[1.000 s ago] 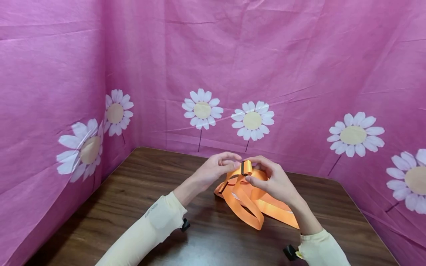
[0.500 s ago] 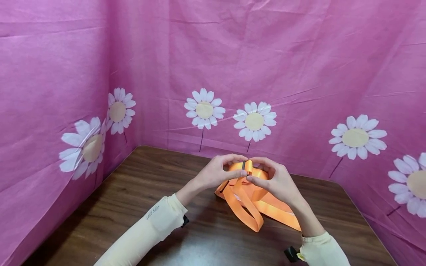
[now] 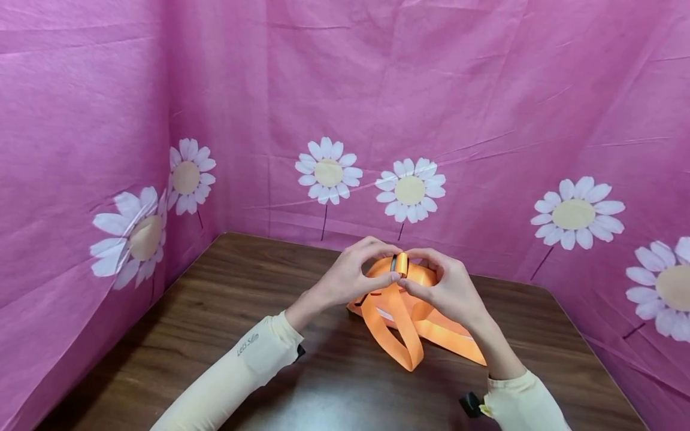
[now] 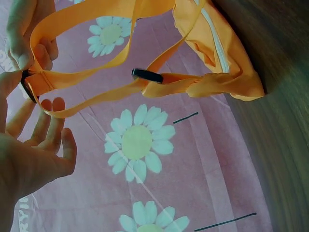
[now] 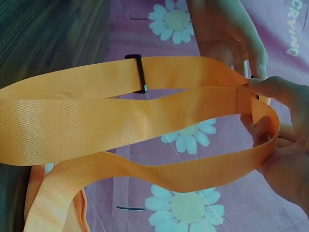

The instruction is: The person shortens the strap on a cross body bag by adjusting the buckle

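Note:
Raised over the table, both hands meet at a black slider buckle [image 4: 26, 86] on an orange webbing strap [image 5: 203, 169]. My left hand [image 3: 342, 275] pinches the buckle from the left with thumb and fingers. From the other side my right hand [image 3: 450, 293] grips the strap where it folds in a small loop beside the buckle. A second black slider [image 5: 137, 72] sits farther along the webbing. Slack strap hangs in a long loop toward the table's front. Behind lies an orange fabric bag [image 4: 231, 53] with a pale zipper [image 4: 215, 34], partly hidden by the webbing in the head view.
The dark wood-grain table [image 3: 253, 281] lies under the hands and bag. Pink cloth [image 3: 458, 78] printed with white daisies surrounds its back and sides. A small black item [image 3: 471, 404] shows at the right sleeve's cuff.
My left hand's thumb and fingers have moved right and closed on the buckle. The strap fold beside it has turned and looks narrower. My right hand keeps its place.

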A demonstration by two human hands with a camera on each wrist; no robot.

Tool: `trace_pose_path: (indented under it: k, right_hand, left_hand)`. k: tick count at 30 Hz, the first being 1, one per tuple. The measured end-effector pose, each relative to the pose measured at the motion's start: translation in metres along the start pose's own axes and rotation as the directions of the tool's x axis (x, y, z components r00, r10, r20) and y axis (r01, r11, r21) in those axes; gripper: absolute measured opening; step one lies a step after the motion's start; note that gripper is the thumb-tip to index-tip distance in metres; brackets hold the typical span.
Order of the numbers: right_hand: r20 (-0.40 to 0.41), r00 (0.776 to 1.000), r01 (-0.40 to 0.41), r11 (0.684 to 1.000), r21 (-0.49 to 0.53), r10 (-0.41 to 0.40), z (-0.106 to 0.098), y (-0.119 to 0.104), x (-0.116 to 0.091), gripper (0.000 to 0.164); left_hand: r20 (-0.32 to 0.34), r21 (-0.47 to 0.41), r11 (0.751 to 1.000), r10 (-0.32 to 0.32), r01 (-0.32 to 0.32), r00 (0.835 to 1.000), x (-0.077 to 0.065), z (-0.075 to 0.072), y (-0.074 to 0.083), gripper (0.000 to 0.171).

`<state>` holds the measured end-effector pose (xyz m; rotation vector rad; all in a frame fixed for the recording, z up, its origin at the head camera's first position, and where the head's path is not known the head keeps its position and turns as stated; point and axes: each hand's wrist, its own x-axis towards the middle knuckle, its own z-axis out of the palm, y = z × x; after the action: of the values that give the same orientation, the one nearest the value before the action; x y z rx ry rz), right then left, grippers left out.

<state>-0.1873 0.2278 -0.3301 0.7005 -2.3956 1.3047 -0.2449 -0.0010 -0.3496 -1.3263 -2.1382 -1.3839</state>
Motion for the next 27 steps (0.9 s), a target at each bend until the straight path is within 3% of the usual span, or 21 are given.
trace_pose_path:
  k: [6, 14, 20, 27]
  right_hand:
    - [-0.007, 0.999, 0.049, 0.997, -0.052, -0.049, 0.005, 0.003, 0.001, 0.045]
    - [0.039, 0.998, 0.048, 0.994, -0.094, -0.045, 0.007, 0.001, 0.002, 0.044]
    - [0.118, 0.993, 0.027, 0.993, -0.115, -0.013, 0.009, 0.007, 0.003, 0.043]
    - [0.150, 0.988, 0.042, 0.993, -0.110, -0.025, 0.012, 0.011, 0.002, 0.042]
  left_hand:
    - [-0.011, -0.047, 0.999, 0.023, -0.024, 1.000, 0.001, 0.000, 0.000, 0.035]
    - [0.033, -0.023, 0.999, 0.049, -0.048, 0.998, 0.005, -0.007, 0.003, 0.031]
    - [0.056, -0.060, 0.998, -0.014, 0.017, 0.998, 0.003, -0.015, 0.006, 0.033]
    - [0.068, -0.159, 0.984, -0.076, 0.086, 0.995, 0.004, -0.014, 0.008, 0.053]
